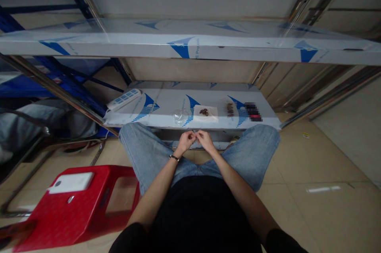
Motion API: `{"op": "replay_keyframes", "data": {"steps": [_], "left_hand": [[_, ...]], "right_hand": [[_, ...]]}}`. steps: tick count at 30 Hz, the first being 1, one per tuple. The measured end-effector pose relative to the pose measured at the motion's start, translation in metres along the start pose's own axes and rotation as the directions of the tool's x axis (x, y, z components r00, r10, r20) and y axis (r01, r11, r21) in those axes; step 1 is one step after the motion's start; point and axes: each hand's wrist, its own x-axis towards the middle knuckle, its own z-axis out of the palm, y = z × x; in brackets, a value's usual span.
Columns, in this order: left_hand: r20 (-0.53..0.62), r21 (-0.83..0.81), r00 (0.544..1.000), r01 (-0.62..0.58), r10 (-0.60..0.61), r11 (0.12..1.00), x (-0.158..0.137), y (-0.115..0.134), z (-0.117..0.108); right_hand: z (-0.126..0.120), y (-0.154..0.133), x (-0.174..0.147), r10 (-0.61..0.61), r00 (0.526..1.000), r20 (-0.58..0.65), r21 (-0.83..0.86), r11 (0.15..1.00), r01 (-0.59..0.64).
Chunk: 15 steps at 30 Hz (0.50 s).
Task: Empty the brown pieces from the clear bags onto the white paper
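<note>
My left hand and my right hand meet fingertip to fingertip just in front of the shelf edge, above my lap. Both are closed in a pinch around something too small to name. Right behind them, on the lower shelf, a small heap of brown pieces lies on a white sheet. To its left is a crumpled clear plastic item, perhaps a bag or a lid. A clear packet with brown pieces lies to the right of the sheet.
A white power strip lies at the shelf's left end, a dark pixelated item at its right. An upper shelf spans overhead. At my left stands a red stool bearing a white phone. Another person's leg shows beyond.
</note>
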Motion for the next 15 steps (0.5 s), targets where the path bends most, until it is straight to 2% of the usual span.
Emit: {"op": "replay_keyframes", "data": {"steps": [4, 8, 10, 12, 15], "left_hand": [[0.006, 0.063, 1.000, -0.001, 0.001, 0.998, -0.001, 0.001, 0.002], [-0.182, 0.340, 0.983, 0.027, 0.038, 0.940, -0.004, 0.008, 0.005], [-0.263, 0.410, 0.964, 0.071, 0.043, 0.909, -0.006, 0.011, 0.006], [-0.269, 0.419, 0.962, 0.074, 0.045, 0.905, -0.008, 0.015, 0.007], [-0.190, 0.381, 0.977, -0.016, 0.095, 0.924, -0.011, 0.020, 0.007]], "right_hand": [[-0.003, -0.004, 0.000, -0.053, 0.998, -0.022, -0.144, 0.988, 0.050], [-0.006, -0.008, 0.001, -0.044, 0.997, -0.070, -0.372, 0.928, 0.015], [-0.008, -0.009, 0.001, -0.017, 0.993, -0.116, -0.426, 0.904, -0.034], [-0.010, -0.009, 0.001, -0.011, 0.992, -0.123, -0.406, 0.913, -0.040], [-0.011, -0.008, 0.000, -0.038, 0.995, -0.088, -0.265, 0.964, 0.013]]}}
